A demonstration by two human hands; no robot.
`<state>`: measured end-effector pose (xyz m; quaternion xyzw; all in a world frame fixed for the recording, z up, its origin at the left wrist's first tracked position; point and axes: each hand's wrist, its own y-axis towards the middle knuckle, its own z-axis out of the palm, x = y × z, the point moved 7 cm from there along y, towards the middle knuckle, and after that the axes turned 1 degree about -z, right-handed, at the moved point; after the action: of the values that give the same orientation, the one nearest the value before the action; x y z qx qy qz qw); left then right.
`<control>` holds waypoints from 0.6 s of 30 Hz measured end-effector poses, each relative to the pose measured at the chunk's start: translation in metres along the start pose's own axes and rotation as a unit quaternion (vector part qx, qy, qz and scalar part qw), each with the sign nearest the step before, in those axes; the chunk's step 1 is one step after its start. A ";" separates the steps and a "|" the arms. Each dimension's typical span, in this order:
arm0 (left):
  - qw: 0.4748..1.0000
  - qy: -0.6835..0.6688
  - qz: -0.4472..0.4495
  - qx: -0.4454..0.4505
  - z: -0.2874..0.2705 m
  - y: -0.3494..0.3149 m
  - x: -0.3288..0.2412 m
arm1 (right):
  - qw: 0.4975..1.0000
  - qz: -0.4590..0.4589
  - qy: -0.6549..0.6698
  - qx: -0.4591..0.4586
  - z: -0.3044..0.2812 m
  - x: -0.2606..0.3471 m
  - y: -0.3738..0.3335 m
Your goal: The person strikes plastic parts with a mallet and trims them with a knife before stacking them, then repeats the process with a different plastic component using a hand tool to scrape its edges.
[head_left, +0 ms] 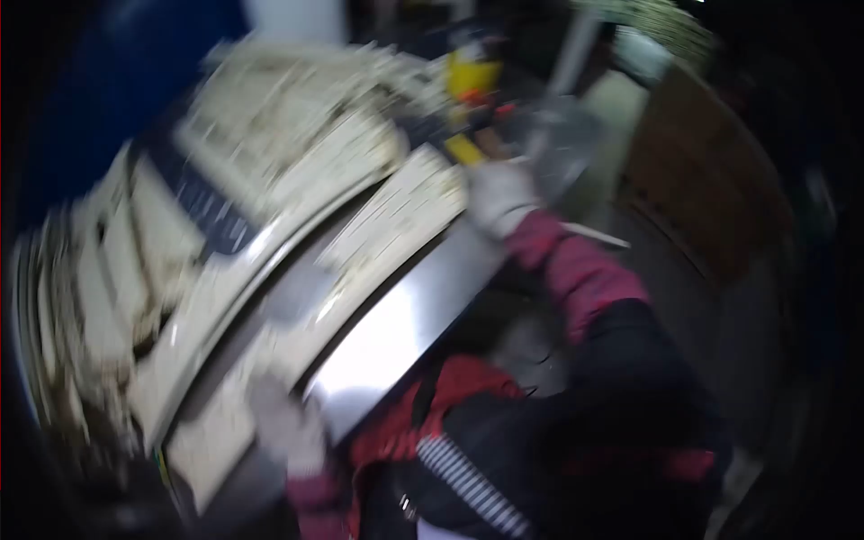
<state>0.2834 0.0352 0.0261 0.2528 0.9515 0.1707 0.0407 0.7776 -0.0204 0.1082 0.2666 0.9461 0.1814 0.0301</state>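
A long cream-coloured panel (310, 328) lies slantwise on a shiny metal tabletop (382, 333). My left hand (288, 427), in a pale glove, is at its lower end, against the near edge. At the far right end of the same panel is my right hand (502, 196), also gloved, close to a small yellow piece (463, 149). Motion blur smears the fingers of both hands, so their grip does not show. A second cream panel (279, 229) with a curved edge lies just beyond, parallel to the first.
Stacked cream pieces (261, 117) fill the far and left side, with a dark strip (198, 193) across them. A yellow container (472, 74) stands at the back. To the right are a clear plastic object (562, 144) and a brown board (702, 171).
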 end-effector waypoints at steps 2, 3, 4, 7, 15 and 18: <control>0.993 -0.076 0.018 -0.083 -0.013 -0.021 0.068 | 0.991 -0.123 0.031 0.040 0.024 0.046 -0.009; 0.995 -0.068 -0.046 -0.048 -0.048 -0.022 0.057 | 0.968 -0.198 0.148 0.052 0.028 0.063 -0.022; 1.000 0.006 -0.018 0.005 -0.060 -0.020 0.058 | 0.945 -0.275 0.177 0.015 0.016 0.079 -0.040; 0.980 -0.013 -0.125 0.156 -0.061 -0.022 0.079 | 0.934 -0.313 0.165 -0.047 0.036 0.075 -0.065; 0.997 -0.072 -0.021 0.012 -0.061 -0.016 0.085 | 0.943 -0.250 0.208 0.067 0.036 0.067 -0.044; 0.997 -0.068 -0.021 -0.011 -0.101 0.005 0.075 | 0.916 -0.335 0.218 -0.029 -0.012 0.064 -0.037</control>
<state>0.2040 0.0455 0.1230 0.2436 0.9495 0.1632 0.1116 0.7029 -0.0206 0.1085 -0.1133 0.9576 0.2412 -0.1099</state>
